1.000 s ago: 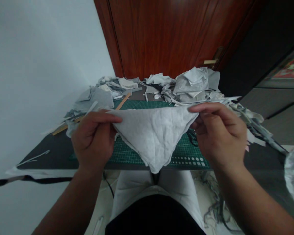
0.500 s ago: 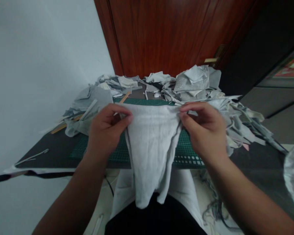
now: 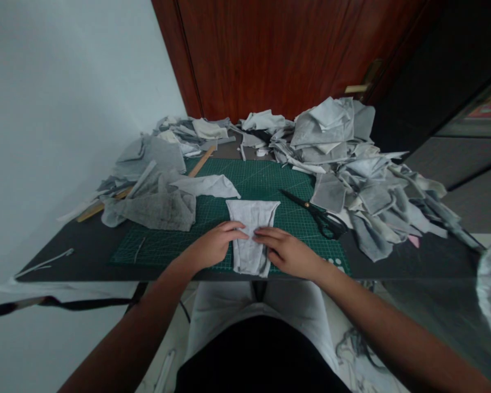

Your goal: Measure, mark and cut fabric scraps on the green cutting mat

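Observation:
A pale grey, folded piece of fabric point(image 3: 251, 212), wide at the far end and tapering toward me, lies on the green cutting mat point(image 3: 253, 172) near the table's front edge. From the left, my left hand point(image 3: 213, 245) rests its outstretched fingers on the fabric's middle. My right hand point(image 3: 290, 252) lies on it from the other side, fingers extended and their tips close to the left ones. Neither hand grips the cloth. Black-handled scissors point(image 3: 325, 220) lie on the mat to the right, blades pointing away to the left.
Heaps of grey fabric scraps point(image 3: 368, 180) cover the table's right side. More scraps point(image 3: 155, 204) lie at the left, with a wooden strip point(image 3: 202, 161) beside them. A wooden door point(image 3: 270, 60) stands behind the table, and a white wall point(image 3: 85, 82) borders the left.
The fabric, held up by its two upper corners before, now lies on the mat. Both hands have let go of the corners and come together on it. The scissors have come into view.

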Available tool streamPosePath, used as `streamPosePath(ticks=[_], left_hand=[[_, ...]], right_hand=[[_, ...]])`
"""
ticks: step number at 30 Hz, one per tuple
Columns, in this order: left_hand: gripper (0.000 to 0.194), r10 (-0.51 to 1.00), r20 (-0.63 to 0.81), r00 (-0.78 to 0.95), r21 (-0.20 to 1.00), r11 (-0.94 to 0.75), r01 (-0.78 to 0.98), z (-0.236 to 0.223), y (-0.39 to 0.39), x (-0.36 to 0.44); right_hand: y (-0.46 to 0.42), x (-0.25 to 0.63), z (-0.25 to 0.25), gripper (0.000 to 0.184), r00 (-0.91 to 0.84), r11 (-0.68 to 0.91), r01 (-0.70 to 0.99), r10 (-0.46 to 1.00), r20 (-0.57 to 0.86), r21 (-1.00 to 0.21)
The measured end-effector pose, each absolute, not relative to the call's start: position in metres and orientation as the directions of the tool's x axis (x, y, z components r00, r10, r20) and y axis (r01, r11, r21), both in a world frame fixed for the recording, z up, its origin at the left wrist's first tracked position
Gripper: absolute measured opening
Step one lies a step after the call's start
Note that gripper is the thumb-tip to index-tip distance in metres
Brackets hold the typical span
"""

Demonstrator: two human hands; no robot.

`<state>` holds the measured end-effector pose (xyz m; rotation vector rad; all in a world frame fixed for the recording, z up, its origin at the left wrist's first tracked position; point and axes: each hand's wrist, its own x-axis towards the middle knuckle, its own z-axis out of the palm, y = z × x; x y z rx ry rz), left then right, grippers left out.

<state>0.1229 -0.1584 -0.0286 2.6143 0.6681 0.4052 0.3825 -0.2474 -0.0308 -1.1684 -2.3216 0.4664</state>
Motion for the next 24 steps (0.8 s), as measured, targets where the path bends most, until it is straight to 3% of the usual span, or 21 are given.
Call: streamPosePath(ticks=[4, 14, 20, 24], left_hand=[[0.054, 0.538, 0.139, 0.832, 0.448, -0.783, 0.432, -0.026, -0.169, 0.118], [0.038, 0.486, 0.103, 0.868, 0.399, -0.820, 0.411, -0.020, -0.188, 0.114], [0.019, 0.478, 0.203, 0.855, 0.290, -0.863, 0.413, -0.027, -0.193, 0.128], [0.013, 0.578, 0.233, 0.782, 0.366, -0.797, 0.480, -0.027, -0.191, 0.136]], right_hand=[[-0.256, 0.393, -0.038, 0.061, -0.547, 0.595, 0.639, 0.797, 0.256, -0.487], [-0.265, 0.394, -0.039, 0.044, -0.552, 0.617, 0.685, 0.786, 0.278, -0.388], [-0.267, 0.393, -0.039, 0.049, -0.558, 0.626, 0.682, 0.780, 0.283, -0.378], [-0.258, 0.394, -0.034, 0.053, -0.559, 0.620, 0.689, 0.784, 0.269, -0.376]])
